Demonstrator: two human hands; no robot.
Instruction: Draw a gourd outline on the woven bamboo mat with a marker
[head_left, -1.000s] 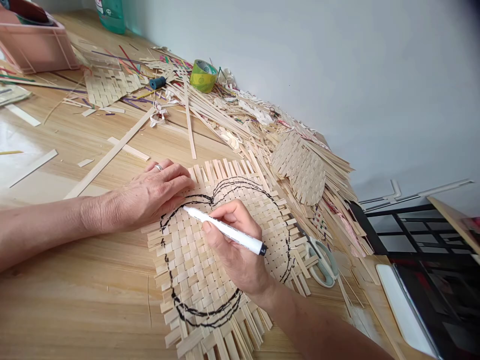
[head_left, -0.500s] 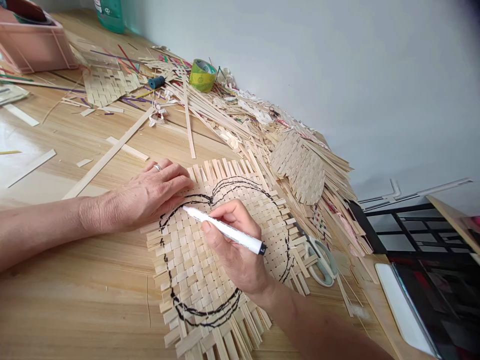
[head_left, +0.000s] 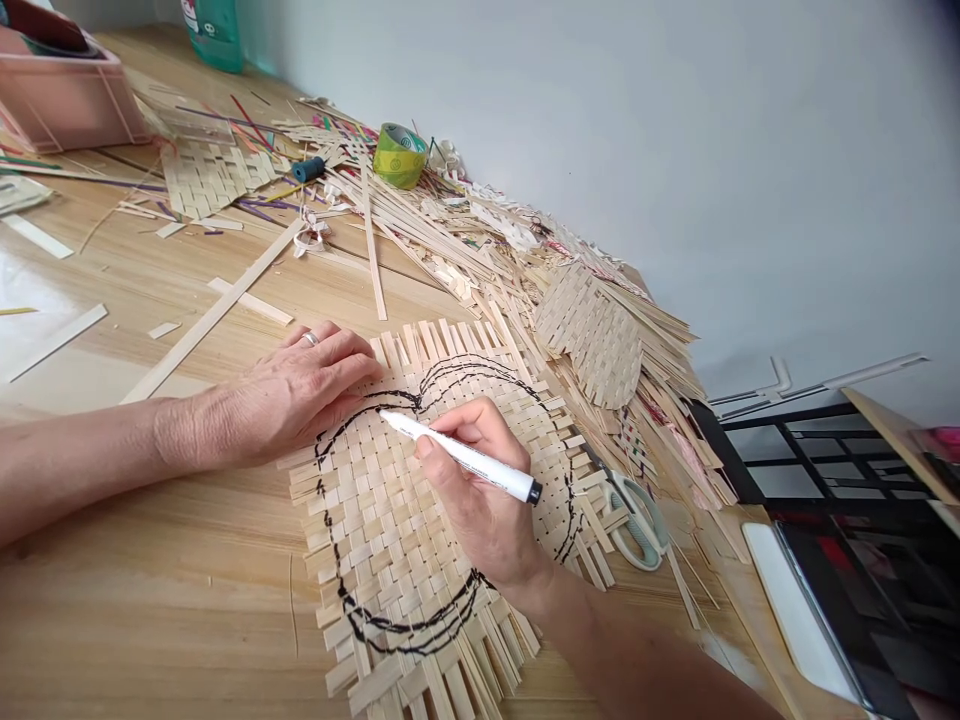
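A woven mat of pale flat strips [head_left: 382, 510] lies on the wooden table, its loose strip ends sticking out all round. Black outline strokes run over the weave in a rounded shape with a notch at the top. My right hand [head_left: 487, 500] grips a white marker [head_left: 465, 456] with a black end, its tip touching the mat near the upper left line. Flat on the mat's upper left edge rests my left hand [head_left: 292, 395], fingers stretched out, a ring on one finger, holding nothing.
Scissors [head_left: 637, 515] lie against the mat's right side. Behind stretches a heap of loose strips [head_left: 420, 235] with a tape roll [head_left: 400, 156], a dark thread spool [head_left: 308, 169] and another woven piece [head_left: 591, 335]. A pink basket [head_left: 71, 100] and a green bottle [head_left: 214, 35] stand at the back left.
My right hand has slid the marker tip a little to the right along the upper left line. The left hand stays on the mat. The whole view has shifted slightly.
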